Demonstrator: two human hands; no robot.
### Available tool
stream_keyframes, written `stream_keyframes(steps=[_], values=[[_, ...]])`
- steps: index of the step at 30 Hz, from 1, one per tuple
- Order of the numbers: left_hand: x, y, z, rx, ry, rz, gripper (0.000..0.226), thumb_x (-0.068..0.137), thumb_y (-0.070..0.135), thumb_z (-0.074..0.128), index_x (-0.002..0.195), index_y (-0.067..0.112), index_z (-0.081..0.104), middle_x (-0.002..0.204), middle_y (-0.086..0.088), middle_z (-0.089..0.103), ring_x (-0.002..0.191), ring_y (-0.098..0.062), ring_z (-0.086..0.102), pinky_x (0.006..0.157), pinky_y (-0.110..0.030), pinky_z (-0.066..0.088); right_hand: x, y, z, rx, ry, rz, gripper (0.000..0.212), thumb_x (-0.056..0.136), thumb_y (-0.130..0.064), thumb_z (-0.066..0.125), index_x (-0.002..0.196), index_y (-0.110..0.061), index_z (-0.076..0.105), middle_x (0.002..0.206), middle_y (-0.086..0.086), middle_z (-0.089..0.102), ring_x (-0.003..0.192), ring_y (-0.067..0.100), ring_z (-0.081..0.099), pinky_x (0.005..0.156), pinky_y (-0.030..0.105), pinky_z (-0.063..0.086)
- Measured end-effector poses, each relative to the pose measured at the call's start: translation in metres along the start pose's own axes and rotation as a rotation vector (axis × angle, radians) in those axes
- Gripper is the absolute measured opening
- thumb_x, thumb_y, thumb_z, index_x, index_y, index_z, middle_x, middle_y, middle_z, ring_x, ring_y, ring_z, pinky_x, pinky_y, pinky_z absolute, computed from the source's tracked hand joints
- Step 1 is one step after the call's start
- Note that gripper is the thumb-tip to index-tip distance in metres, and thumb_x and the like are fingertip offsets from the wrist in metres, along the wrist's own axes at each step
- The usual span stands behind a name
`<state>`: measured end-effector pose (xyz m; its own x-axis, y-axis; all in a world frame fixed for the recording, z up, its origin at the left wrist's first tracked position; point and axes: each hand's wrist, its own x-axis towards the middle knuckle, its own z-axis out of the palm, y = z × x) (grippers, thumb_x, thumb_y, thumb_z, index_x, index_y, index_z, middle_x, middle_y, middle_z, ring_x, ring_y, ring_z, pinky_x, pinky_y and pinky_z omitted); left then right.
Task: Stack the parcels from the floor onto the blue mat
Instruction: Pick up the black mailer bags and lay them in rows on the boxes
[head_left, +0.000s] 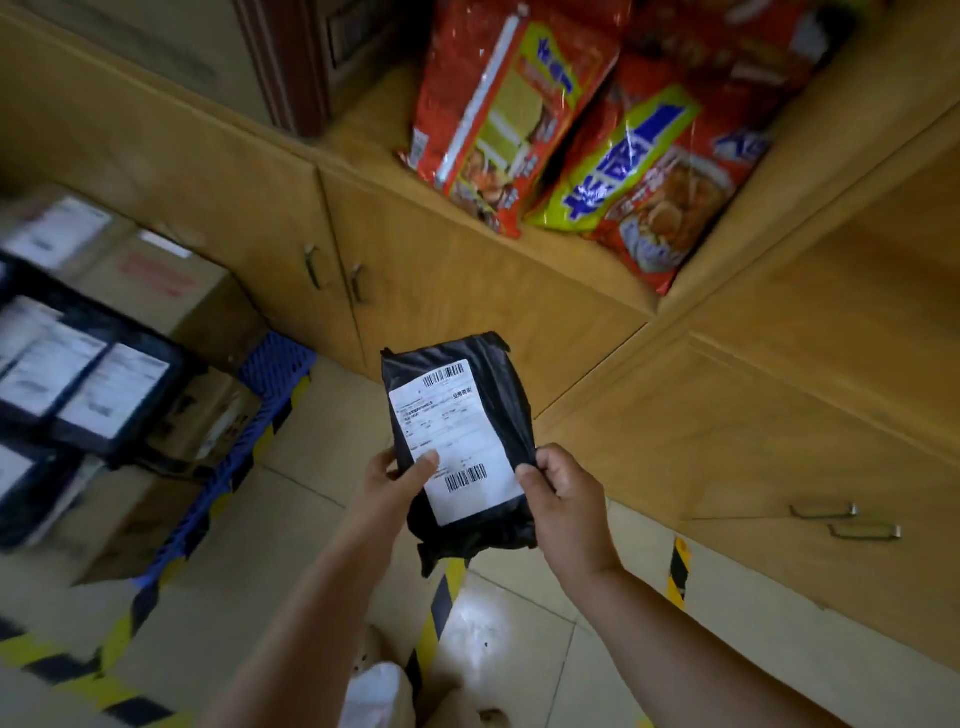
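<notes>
I hold a black plastic parcel (493, 395) with a white barcode label in front of me, above the tiled floor. My left hand (395, 483) grips its lower left edge, thumb on the label. My right hand (563, 499) pinches its lower right edge. To the left lies the blue mat (275, 364), a ribbed plastic pallet. On it stand stacked cardboard boxes (156, 275) and black labelled parcels (93, 384), blurred by motion.
Wooden cabinets (426, 291) with metal handles run along the back and right. Red and yellow snack bags (571, 130) lie on the cabinet top. Yellow-black hazard tape (441, 608) marks the tiled floor. A white shoe (374, 691) shows at the bottom.
</notes>
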<state>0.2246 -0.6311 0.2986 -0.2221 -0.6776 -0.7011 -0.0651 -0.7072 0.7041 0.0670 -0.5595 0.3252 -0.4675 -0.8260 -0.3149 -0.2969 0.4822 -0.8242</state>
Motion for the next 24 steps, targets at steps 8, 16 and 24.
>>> stream_keyframes(steps=[8, 16, 24], values=[[-0.100, 0.113, -0.030, 0.092, 0.060, 0.145, 0.016, 0.091, 0.022, 0.061, 0.104, 0.013, 0.065, 0.086, 0.001, 0.074, 0.071, -0.012, 0.071, 0.051, -0.017, 0.049, -0.045, -0.134, -0.037, 0.017, 0.020, -0.041, 0.030, 0.090, -0.012, 0.059, 0.062, -0.014, 0.046, 0.055, -0.007, 0.041, 0.050, 0.002, 0.034, 0.050, 0.018, 0.029], [-0.172, 0.169, -0.056, 0.232, -0.034, 0.305, 0.016, 0.093, 0.022, 0.058, 0.108, 0.020, 0.063, 0.097, 0.003, 0.073, 0.082, -0.011, 0.071, 0.064, -0.025, 0.053, -0.049, -0.233, -0.059, 0.165, 0.063, -0.024, 0.023, 0.090, -0.023, 0.062, 0.107, -0.019, 0.048, 0.097, -0.011, 0.057, 0.095, 0.014, 0.057, 0.076, 0.023, 0.045], [-0.244, 0.156, -0.059, 0.223, -0.028, 0.370, 0.023, 0.091, 0.022, 0.062, 0.114, 0.020, 0.061, 0.103, 0.000, 0.073, 0.093, -0.020, 0.070, 0.086, -0.047, 0.054, -0.075, -0.284, -0.077, 0.200, -0.033, -0.027, 0.021, 0.092, -0.033, 0.058, 0.095, -0.012, 0.061, 0.089, 0.003, 0.066, 0.083, 0.018, 0.060, 0.060, 0.024, 0.044]])
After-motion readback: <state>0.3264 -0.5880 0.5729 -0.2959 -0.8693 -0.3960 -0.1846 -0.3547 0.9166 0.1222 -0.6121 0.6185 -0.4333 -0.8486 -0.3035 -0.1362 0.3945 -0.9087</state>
